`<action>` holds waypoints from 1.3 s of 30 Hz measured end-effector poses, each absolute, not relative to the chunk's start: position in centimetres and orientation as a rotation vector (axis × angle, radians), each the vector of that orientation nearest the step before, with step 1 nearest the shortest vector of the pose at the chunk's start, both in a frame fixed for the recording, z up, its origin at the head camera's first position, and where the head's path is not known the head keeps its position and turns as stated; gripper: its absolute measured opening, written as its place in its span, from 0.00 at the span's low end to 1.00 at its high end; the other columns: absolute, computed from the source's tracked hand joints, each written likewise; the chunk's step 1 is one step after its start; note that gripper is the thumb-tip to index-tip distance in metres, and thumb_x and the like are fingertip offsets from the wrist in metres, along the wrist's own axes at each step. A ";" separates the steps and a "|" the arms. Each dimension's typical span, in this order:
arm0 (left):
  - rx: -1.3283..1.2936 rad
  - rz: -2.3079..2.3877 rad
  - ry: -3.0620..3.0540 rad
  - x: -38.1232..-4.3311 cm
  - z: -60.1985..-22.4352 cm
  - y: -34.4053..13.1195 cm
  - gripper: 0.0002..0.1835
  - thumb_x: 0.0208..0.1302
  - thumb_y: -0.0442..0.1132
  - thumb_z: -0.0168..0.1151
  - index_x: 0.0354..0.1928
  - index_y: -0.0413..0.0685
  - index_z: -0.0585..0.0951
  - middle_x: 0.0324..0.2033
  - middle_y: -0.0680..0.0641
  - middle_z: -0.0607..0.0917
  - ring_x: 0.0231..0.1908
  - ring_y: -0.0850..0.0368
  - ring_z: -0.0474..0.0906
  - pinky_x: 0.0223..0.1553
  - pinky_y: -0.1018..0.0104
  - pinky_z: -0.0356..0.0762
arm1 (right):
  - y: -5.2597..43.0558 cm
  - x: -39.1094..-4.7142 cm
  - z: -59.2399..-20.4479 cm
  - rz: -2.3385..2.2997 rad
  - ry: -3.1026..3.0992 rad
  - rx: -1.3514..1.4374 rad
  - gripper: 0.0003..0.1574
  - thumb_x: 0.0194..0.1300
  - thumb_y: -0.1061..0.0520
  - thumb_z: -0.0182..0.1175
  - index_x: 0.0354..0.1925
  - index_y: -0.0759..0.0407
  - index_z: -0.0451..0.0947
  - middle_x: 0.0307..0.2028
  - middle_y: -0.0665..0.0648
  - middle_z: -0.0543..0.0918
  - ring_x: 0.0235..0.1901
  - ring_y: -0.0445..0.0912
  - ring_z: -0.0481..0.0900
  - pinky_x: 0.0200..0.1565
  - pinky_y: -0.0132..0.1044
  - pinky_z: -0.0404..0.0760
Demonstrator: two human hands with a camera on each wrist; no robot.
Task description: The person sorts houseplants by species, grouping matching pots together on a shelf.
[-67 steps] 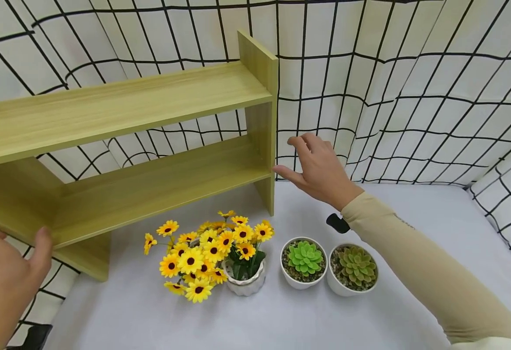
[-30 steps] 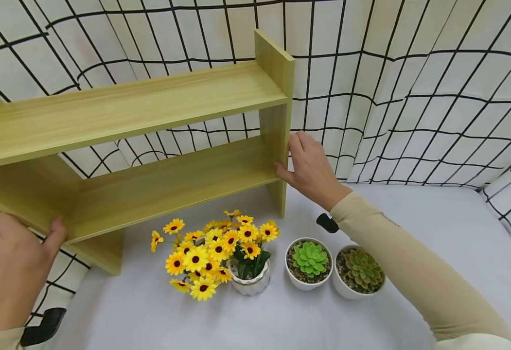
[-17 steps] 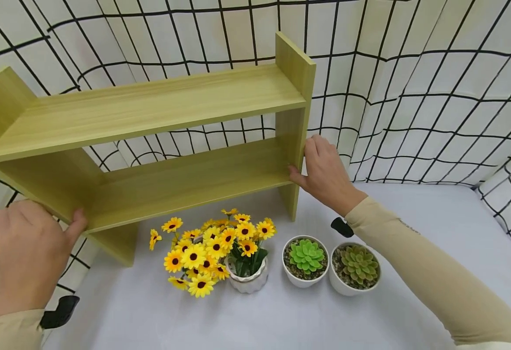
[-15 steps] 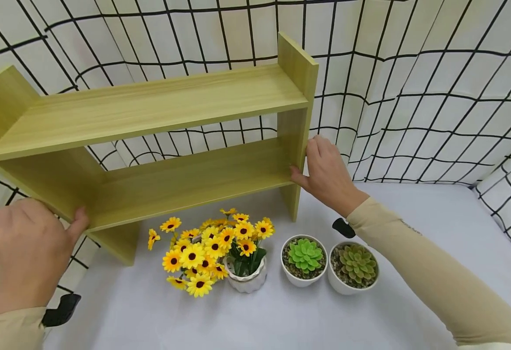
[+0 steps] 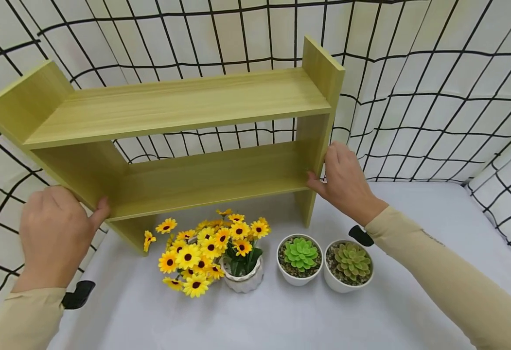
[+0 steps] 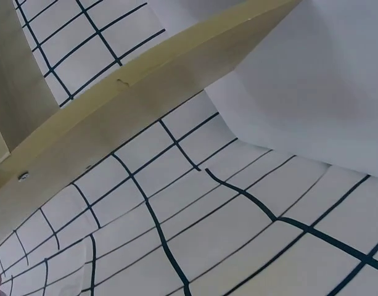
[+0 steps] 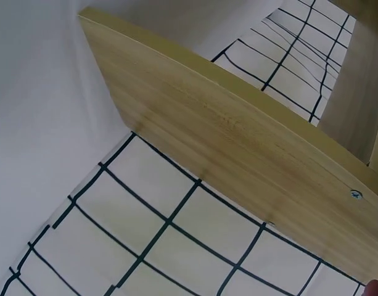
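Observation:
A light-wood two-tier shelf (image 5: 185, 104) stands upright at the back of the white table, slightly angled. My left hand (image 5: 56, 228) grips its left side panel, thumb on the inner face near the lower board. On the other side, my right hand (image 5: 344, 177) holds the right side panel (image 7: 225, 123), thumb on the front edge and fingers behind. The left wrist view shows the outer face of the left panel (image 6: 115, 120), with only a bit of a fingertip at the lower left corner. In front of the shelf stands a pot of yellow artificial sunflowers (image 5: 202, 253).
Right of the sunflowers are two white pots, one with a bright green succulent (image 5: 300, 253), the other with a duller green succulent (image 5: 350, 262). Black-gridded white curtain (image 5: 413, 97) hangs behind and at both sides. The white tablecloth (image 5: 273, 321) spreads in front.
My right hand has closed on the right panel from beside it. With both hands on it, the shelf has shifted to the right along the table. The potted plants have stayed put.

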State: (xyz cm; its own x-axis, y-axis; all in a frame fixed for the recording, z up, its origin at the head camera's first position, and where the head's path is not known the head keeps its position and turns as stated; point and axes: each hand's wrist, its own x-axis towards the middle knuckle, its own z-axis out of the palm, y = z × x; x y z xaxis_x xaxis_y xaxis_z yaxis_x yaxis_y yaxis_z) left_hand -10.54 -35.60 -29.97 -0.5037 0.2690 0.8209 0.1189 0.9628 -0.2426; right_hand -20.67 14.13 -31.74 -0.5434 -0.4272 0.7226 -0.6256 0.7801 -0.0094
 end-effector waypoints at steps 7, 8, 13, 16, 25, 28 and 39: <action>-0.342 0.143 -2.121 -11.9 -30.2 -34.6 0.34 0.77 0.56 0.43 0.25 0.28 0.64 0.19 0.33 0.65 0.21 0.36 0.60 0.24 0.53 0.54 | 16.2 -19.9 -32.0 0.343 -2.232 0.762 0.24 0.60 0.57 0.68 0.45 0.68 0.67 0.32 0.64 0.71 0.32 0.57 0.66 0.37 0.43 0.63; -0.355 0.141 -2.124 -12.1 -30.2 -34.4 0.34 0.78 0.56 0.42 0.26 0.28 0.64 0.20 0.33 0.65 0.21 0.35 0.60 0.25 0.52 0.54 | 16.5 -19.7 -32.0 0.337 -2.239 0.755 0.25 0.60 0.57 0.68 0.46 0.69 0.66 0.33 0.64 0.71 0.32 0.56 0.66 0.37 0.43 0.63; -0.390 0.149 -2.157 -13.3 -30.1 -33.5 0.34 0.77 0.56 0.42 0.26 0.28 0.66 0.20 0.33 0.67 0.24 0.35 0.63 0.26 0.50 0.58 | 18.1 -19.0 -32.2 0.315 -2.272 0.718 0.28 0.60 0.56 0.68 0.49 0.70 0.66 0.33 0.64 0.70 0.33 0.56 0.65 0.37 0.42 0.61; -0.415 0.138 -2.158 -13.9 -30.1 -32.8 0.32 0.76 0.55 0.44 0.26 0.28 0.66 0.20 0.34 0.67 0.23 0.37 0.62 0.26 0.53 0.56 | 19.1 -18.6 -32.3 0.310 -2.278 0.702 0.28 0.60 0.57 0.68 0.49 0.70 0.65 0.33 0.64 0.69 0.32 0.55 0.63 0.37 0.42 0.59; -0.507 0.136 -2.162 -15.4 -30.0 -30.9 0.30 0.75 0.52 0.47 0.27 0.29 0.66 0.20 0.35 0.67 0.25 0.38 0.62 0.27 0.53 0.59 | 21.5 -17.5 -32.3 0.322 -2.283 0.670 0.34 0.59 0.57 0.68 0.55 0.73 0.64 0.39 0.69 0.73 0.35 0.59 0.68 0.38 0.47 0.66; -0.552 0.171 -2.151 -15.9 -29.9 -30.5 0.29 0.77 0.52 0.46 0.27 0.29 0.66 0.20 0.36 0.67 0.24 0.39 0.62 0.27 0.54 0.58 | 22.1 -17.1 -32.2 0.333 -2.290 0.659 0.36 0.60 0.57 0.67 0.57 0.74 0.63 0.41 0.71 0.74 0.38 0.61 0.70 0.40 0.50 0.68; -0.595 0.141 -2.159 -16.7 -30.0 -29.7 0.30 0.76 0.54 0.48 0.29 0.30 0.66 0.21 0.38 0.67 0.22 0.43 0.61 0.27 0.59 0.55 | 23.1 -16.1 -32.5 0.350 -2.313 0.603 0.38 0.59 0.60 0.67 0.61 0.74 0.62 0.46 0.73 0.73 0.42 0.63 0.70 0.42 0.52 0.70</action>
